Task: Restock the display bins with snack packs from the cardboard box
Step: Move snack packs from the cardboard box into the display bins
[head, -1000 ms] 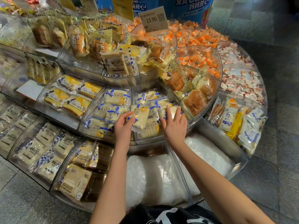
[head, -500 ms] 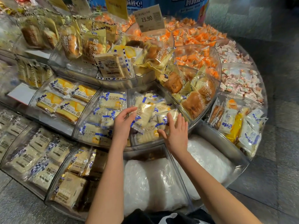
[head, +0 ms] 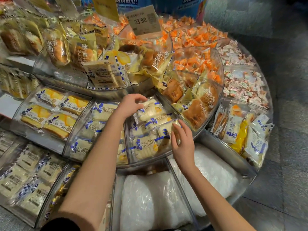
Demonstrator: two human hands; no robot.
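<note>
The left hand (head: 128, 105) fingers grasp a white snack pack (head: 150, 110) at the top of a clear display bin (head: 160, 161). The right hand (head: 182, 144) fingers, loosely spread, touch another pack (head: 166, 132) just below it.

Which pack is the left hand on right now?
Start at the 23.90 price sign and drop to the clear bin under both hands. The left hand pinches the rearmost white HORSH pack, lying tilted atop the others.
</note>
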